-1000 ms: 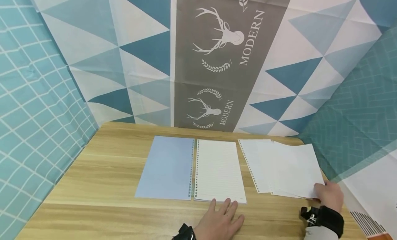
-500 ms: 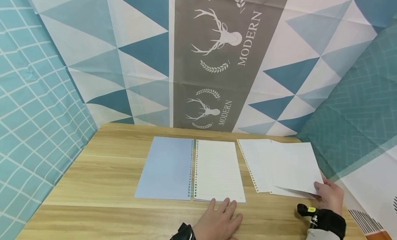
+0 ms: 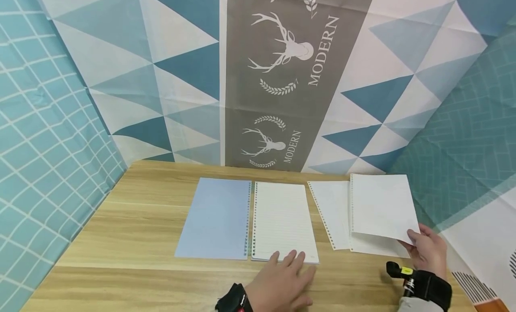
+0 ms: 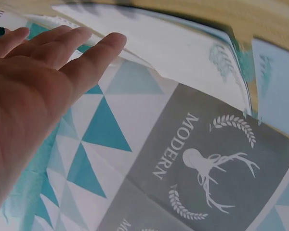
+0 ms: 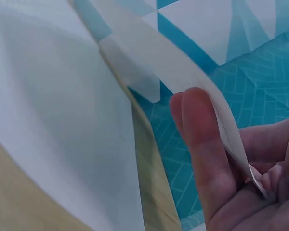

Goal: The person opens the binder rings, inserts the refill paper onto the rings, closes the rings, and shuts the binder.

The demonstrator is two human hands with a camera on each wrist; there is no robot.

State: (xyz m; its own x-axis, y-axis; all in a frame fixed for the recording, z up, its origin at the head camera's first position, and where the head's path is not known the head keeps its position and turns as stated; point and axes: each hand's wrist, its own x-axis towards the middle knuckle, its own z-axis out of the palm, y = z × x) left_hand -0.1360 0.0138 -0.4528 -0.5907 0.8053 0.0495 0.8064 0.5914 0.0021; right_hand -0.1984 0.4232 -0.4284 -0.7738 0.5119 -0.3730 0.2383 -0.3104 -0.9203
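Observation:
My right hand [image 3: 428,249] pinches the near right corner of a loose white sheet [image 3: 383,204] with punched holes along its left edge. That sheet is lifted and bends above other loose sheets [image 3: 328,213] on the table. In the right wrist view, the fingers [image 5: 200,125] and thumb hold the paper edge between them. My left hand [image 3: 280,280], fingers spread and fairly straight, is at the near edge of the lined notebook page [image 3: 284,218]; whether it touches the page I cannot tell. The left wrist view shows this hand [image 4: 43,72] holding nothing.
A light blue notebook cover [image 3: 215,218] lies left of the lined page, with a row of binding holes between them. Wooden table [image 3: 121,240] lies under everything. A patterned cloth [image 3: 266,79] rises behind, with teal cloths [image 3: 48,124] at the sides.
The right hand has raised the loose sheet off the pile and moved it slightly up and away, exposing the sheet beneath. The left hand has shifted slightly toward the notebook.

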